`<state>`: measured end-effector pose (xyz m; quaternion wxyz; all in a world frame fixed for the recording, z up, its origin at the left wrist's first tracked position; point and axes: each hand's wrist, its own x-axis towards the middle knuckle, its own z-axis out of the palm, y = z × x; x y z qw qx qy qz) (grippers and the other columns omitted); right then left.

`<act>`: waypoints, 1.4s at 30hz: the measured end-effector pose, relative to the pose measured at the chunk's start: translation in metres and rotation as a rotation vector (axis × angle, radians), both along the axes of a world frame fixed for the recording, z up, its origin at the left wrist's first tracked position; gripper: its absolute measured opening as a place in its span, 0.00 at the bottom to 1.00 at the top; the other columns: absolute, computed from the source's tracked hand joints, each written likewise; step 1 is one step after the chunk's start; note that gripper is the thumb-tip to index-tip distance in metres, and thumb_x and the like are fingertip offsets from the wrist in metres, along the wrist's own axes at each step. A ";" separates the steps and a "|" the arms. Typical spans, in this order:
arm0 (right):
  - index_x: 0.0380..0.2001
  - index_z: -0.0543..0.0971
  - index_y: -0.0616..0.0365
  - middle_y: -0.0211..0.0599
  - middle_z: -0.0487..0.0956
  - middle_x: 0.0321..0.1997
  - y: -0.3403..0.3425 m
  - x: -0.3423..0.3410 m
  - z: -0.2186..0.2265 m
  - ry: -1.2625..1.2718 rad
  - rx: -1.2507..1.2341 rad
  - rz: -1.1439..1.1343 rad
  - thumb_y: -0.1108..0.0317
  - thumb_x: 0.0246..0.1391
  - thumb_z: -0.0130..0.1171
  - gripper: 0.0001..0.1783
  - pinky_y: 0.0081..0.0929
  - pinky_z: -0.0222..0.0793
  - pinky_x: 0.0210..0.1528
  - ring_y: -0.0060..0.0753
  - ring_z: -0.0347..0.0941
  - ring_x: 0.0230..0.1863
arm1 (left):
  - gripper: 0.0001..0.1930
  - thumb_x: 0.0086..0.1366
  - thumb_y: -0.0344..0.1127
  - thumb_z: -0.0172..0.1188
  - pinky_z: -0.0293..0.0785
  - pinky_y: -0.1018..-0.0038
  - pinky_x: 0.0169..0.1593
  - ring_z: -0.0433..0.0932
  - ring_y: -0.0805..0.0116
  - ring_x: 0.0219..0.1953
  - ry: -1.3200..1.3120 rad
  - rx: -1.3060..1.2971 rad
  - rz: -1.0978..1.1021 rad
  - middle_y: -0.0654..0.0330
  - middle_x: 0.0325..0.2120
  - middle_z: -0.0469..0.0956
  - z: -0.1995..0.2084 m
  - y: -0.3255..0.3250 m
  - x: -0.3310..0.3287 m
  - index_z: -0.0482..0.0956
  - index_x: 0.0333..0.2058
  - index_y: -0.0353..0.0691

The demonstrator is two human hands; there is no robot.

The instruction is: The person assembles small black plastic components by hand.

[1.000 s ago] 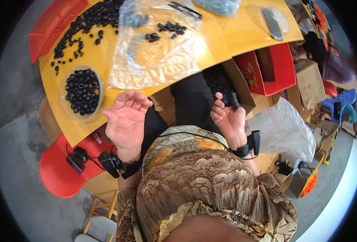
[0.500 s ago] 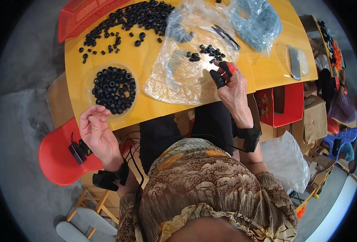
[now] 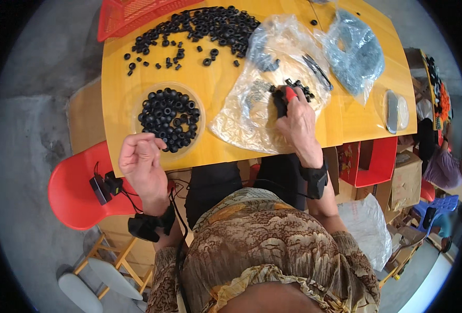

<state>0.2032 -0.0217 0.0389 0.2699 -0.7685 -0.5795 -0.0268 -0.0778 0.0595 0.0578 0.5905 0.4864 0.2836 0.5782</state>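
many black bits (image 3: 306,94) on crinkled plastic (image 3: 241,127), right hand (image 3: 299,124), grip unclear; left hand (image 3: 143,165), loosely parted

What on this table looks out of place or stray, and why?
One small black piece lies alone near the far end of the clear plastic bag. It looks stray because the other loose pieces mostly lie in groups, though it may be deliberate.

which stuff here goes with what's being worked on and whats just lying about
Seemingly in use:
small black parts at the right hand
clear plastic bag under them
round tub by the left hand

Seemingly just lying about:
red chair
blue stool
whitish plastic sheet
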 end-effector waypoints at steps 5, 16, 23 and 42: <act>0.36 0.72 0.63 0.43 0.71 0.31 -0.004 -0.008 0.013 0.212 0.088 -0.144 0.79 0.40 0.56 0.14 0.26 0.64 0.27 0.44 0.70 0.26 | 0.08 0.63 0.33 0.48 0.64 0.74 0.35 0.55 0.81 0.15 0.039 -0.006 0.012 0.70 0.11 0.58 -0.001 -0.002 0.004 0.71 0.32 0.33; 0.29 0.75 0.63 0.30 0.72 0.28 -0.030 -0.011 0.017 0.834 0.296 -0.024 0.79 0.39 0.61 0.10 0.19 0.65 0.33 0.23 0.69 0.30 | 0.10 0.60 0.35 0.53 0.65 0.74 0.32 0.57 0.79 0.16 -0.298 -0.107 -0.262 0.69 0.13 0.59 0.004 -0.024 0.042 0.69 0.31 0.33; 0.28 0.77 0.59 0.29 0.69 0.31 -0.037 -0.047 0.038 1.096 0.386 0.427 0.75 0.34 0.67 0.13 0.18 0.61 0.36 0.21 0.67 0.31 | 0.14 0.59 0.37 0.56 0.63 0.83 0.36 0.68 0.79 0.28 -0.132 -0.274 -0.718 0.64 0.25 0.72 0.004 -0.050 0.089 0.72 0.37 0.30; 0.37 0.76 0.60 0.30 0.66 0.37 -0.060 -0.055 0.017 1.371 0.294 0.457 0.77 0.40 0.62 0.16 0.13 0.60 0.32 0.17 0.67 0.31 | 0.12 0.54 0.37 0.61 0.66 0.81 0.39 0.71 0.76 0.33 -0.296 -0.460 -0.805 0.62 0.29 0.74 -0.016 -0.058 0.092 0.72 0.31 0.35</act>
